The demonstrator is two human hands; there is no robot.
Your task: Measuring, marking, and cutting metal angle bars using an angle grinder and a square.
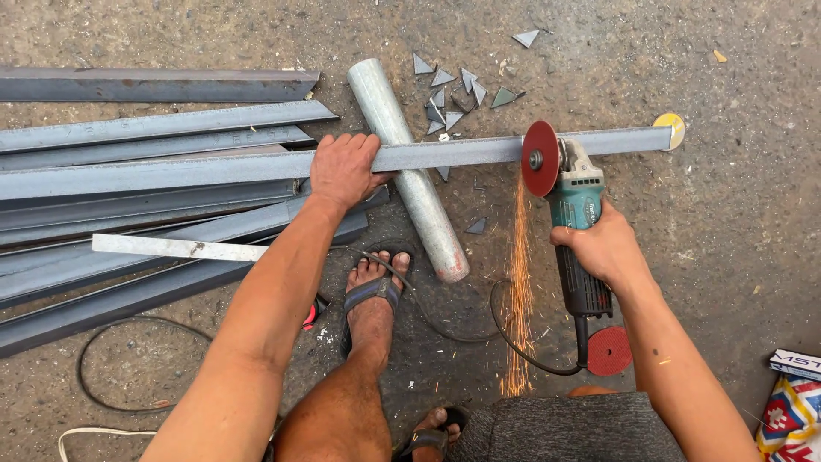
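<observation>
Concrete floor [753, 214], gritty, strewn with triangular offcuts [449, 94]; steel bars [128, 214] stacked left. Left hand [342, 168] clamped over bar [479, 151] resting across pipe [410, 171]. Right hand [604, 248] gripping grinder [575, 205], red disc [540, 158] in bar, sparks [518, 291] falling.

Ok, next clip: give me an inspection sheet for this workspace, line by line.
Surface: rough concrete floor, dusty, with sparks landing.
Job's things: long steel bar resting across a round pipe; teal angle grinder with its red disc on the bar.
Clutter: small triangular offcuts; spare red disc; stacked steel bars on the left.
Grippers: left hand presses the bar down; right hand wraps the grinder body.
Cables: black cord loops on the floor near a sandalled foot.
Surroundings: patterned box at bottom right.
</observation>
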